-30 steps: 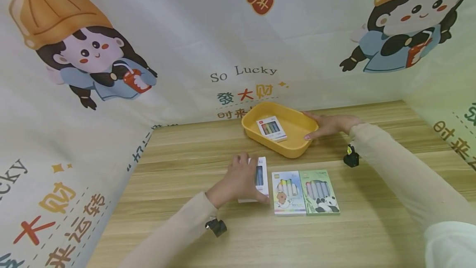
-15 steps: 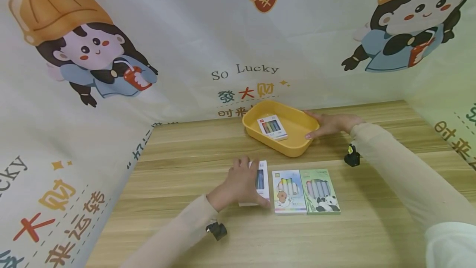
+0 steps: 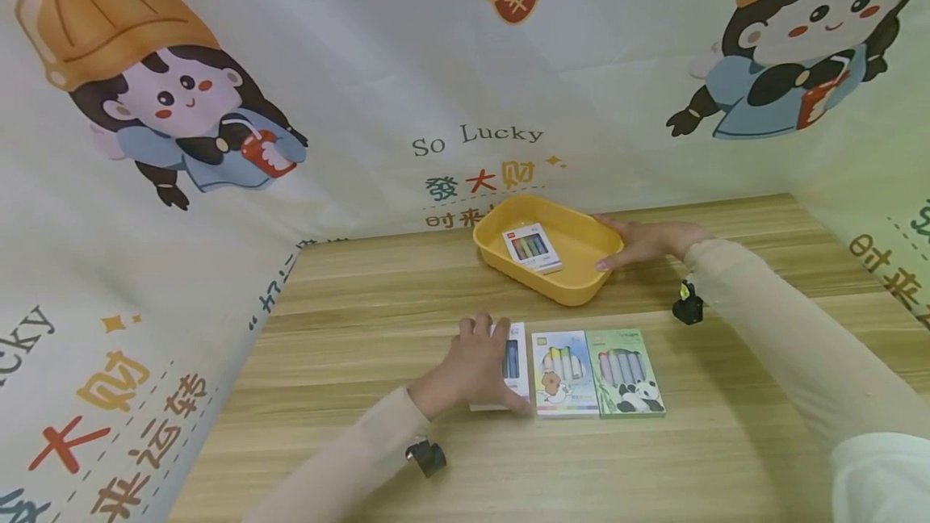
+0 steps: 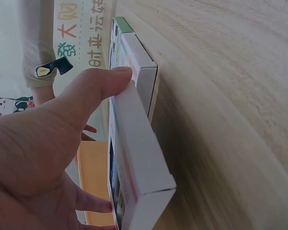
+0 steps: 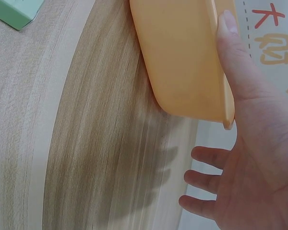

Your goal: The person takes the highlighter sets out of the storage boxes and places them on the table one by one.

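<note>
can see, at far left, a white cloth backdrop printed with cartoon figures [image 3: 341, 79], running on behind a pale wood-grain table [image 3: 349, 305]. next, see a long cream left sleeve [image 3: 349, 458] with a small black device [image 3: 426, 455] at the wrist, leading to the left hand [image 3: 475, 361]. holding there, lengthwise, a flat white cardboard box with a dark window [image 3: 517, 361], with thumb against the near end and fingers toward the far end; cannot tell whether its underside touches the table. farther back, find a yellow rounded-rectangular tray [image 3: 559, 290], bearing a smaller white box of coloured sticks [image 3: 533, 248] toward its left end. just right of the held box, see a pale blue-and-white bear-print box [image 3: 566, 374], lying flat, touching along one side a green panda-print box [image 3: 626, 374]. at the tray's right end, see the right hand [image 3: 647, 240] gripping the rim, with thumb over the edge and, in the right wrist view, three fingers [image 5: 201, 181] extended clear of the wall. farthest right, see a cream right sleeve [image 3: 785, 337].
</note>
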`<action>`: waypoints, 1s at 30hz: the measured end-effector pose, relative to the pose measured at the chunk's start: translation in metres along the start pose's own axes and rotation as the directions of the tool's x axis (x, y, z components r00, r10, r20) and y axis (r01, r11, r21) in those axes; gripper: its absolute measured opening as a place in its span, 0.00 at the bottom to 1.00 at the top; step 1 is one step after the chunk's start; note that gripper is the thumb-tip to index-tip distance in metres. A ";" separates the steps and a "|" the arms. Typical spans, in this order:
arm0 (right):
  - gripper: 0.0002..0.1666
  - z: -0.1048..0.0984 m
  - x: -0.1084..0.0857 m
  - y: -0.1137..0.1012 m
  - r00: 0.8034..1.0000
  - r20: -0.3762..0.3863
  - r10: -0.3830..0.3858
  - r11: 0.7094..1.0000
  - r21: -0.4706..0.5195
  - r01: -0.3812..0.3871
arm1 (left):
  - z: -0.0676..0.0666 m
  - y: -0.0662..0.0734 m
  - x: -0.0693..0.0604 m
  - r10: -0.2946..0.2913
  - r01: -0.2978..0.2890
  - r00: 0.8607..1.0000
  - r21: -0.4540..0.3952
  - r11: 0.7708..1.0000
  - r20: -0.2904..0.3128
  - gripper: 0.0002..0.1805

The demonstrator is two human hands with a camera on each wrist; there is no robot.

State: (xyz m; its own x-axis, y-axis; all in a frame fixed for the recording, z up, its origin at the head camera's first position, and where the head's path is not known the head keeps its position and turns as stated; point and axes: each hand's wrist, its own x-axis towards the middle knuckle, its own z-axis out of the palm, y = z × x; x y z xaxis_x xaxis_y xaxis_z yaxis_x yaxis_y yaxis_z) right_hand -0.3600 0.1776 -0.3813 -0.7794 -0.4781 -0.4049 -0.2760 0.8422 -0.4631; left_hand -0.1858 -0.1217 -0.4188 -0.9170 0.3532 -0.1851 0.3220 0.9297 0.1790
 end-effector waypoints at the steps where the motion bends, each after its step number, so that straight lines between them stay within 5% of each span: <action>1: 0.68 0.000 0.000 0.000 1.000 0.000 0.001 1.000 0.000 -0.001 | 0.001 0.000 0.000 0.001 -0.001 1.000 0.003 1.000 0.000 0.70; 30: 0.68 0.000 0.000 0.001 1.000 -0.016 0.002 1.000 -0.008 -0.002 | 0.013 0.003 0.002 0.016 -0.016 1.000 0.006 1.000 0.010 0.69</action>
State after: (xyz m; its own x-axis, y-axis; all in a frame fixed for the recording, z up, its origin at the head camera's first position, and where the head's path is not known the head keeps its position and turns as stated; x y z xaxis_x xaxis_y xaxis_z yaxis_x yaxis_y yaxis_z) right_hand -0.3602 0.1778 -0.3821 -0.7887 -0.4723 -0.3935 -0.2787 0.8452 -0.4560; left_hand -0.1838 -0.1172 -0.4311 -0.9093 0.3692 -0.1918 0.3381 0.9244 0.1765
